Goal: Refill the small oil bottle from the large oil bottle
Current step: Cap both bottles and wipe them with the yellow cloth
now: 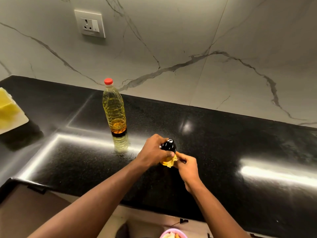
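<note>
Gripping the small oil bottle [169, 146] round its black top with the left hand [152, 152], fingers curled over it, near the middle of the tabletop [223, 134] and closer to the front edge than the back. Pinching a yellow cloth [172, 161] against the bottle's lower body with the right hand [187, 166], probably wiping off oil. Seeing the large oil bottle [114, 109] standing upright nearer the back edge, apart from both hands, red cap [108, 81] on and mostly full. Expecting the small one to be handling light and stiff, though likely slick; judging the neck the surest hold. Expecting the large one to be feeling heavy, with thin plastic walls giving under a squeeze; favouring a grip round its ribbed middle.
</note>
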`<state>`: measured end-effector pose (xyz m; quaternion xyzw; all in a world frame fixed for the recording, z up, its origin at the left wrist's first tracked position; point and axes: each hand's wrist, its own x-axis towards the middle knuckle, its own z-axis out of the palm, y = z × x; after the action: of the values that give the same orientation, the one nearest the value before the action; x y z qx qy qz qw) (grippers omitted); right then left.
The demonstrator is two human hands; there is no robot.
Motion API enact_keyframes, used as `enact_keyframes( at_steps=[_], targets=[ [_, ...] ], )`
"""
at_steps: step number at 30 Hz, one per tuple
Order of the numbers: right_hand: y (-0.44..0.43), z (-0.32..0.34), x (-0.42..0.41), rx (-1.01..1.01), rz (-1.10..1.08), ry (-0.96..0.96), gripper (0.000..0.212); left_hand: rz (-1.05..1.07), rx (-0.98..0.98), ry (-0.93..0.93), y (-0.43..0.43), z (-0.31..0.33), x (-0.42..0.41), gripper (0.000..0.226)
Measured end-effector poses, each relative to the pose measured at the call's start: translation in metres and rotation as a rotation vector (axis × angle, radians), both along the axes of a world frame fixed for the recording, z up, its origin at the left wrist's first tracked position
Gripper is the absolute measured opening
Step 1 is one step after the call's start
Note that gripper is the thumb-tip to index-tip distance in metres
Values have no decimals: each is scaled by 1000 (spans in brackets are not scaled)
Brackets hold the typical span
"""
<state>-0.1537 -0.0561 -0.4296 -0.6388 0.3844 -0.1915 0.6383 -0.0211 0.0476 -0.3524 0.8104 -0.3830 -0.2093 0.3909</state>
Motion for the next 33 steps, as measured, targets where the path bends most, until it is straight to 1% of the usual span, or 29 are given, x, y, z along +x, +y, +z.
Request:
enact_keyframes(
  at_steps=[2,5,7,10,12,15,16,17,19,20,21,23,25,28,30,33],
  targets=[
    [-4,5,8,-32,-123,-66,31,3,-1,10,0,1,1,33],
    [-14,25,24,-87,-120,-78,41,-10,19,14,1,4,1,30],
    [-23,36,34,-71,-66,-42,48,-18,24,28,1,3,1,28],
    [-32,32,40,-9,35,48,49,-17,23,26,2,7,-1,27],
    [-33,22,38,-35,80,135,46,-33,28,44,2,7,1,25],
    [-27,8,26,-91,46,205,45,-143,90,129,0,10,15,25],
    [-23,3,21,-110,18,211,44,-197,129,162,-2,12,22,31],
    [-19,-1,16,-120,-14,211,42,-253,172,214,-4,15,29,41],
    [-10,-5,3,-101,-72,175,39,-340,256,304,-6,23,38,69],
    [-6,-6,-3,-86,-101,151,38,-366,280,327,-7,26,42,79],
    [-2,-5,-10,-73,-131,133,38,-384,283,348,-8,28,45,85],
    [2,0,-20,-53,-197,80,40,-362,246,379,-9,30,44,90],
    [1,9,-22,-57,-268,7,39,-292,192,360,-8,29,38,88],
    [-6,23,-11,-136,-320,-34,31,-167,146,256,0,19,21,81],
    [-7,31,0,-191,-278,-8,31,-102,98,147,6,12,8,71],
    [2,35,9,-274,-94,73,36,-71,-3,4,13,8,-5,44]
  ],
)
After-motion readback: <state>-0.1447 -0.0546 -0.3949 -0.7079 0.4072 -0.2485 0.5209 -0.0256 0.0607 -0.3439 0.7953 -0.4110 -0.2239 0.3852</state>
